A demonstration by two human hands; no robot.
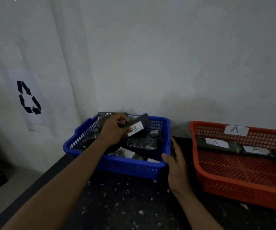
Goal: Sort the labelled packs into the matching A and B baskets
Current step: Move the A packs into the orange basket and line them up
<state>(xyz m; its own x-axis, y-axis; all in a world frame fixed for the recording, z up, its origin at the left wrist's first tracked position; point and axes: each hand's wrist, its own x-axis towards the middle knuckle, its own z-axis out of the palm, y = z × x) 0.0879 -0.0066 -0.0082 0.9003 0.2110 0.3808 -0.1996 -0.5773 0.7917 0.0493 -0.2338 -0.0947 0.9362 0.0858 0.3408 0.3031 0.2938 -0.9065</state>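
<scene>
My left hand (115,130) holds a dark pack with a white label marked B (138,125) above the blue basket (130,168). Several dark packs with white labels lie in that basket. My right hand (175,161) grips the blue basket's near right corner, thumb on the rim. To the right stands the red basket (233,185) with an A label (236,130) on its far wall. Inside it lie packs labelled A (216,144), along the far side.
Both baskets stand on a dark speckled counter (117,205) against a pale wall. A white panel with a black recycling symbol (28,97) stands at the left. The counter's left edge runs diagonally from the blue basket toward the lower left.
</scene>
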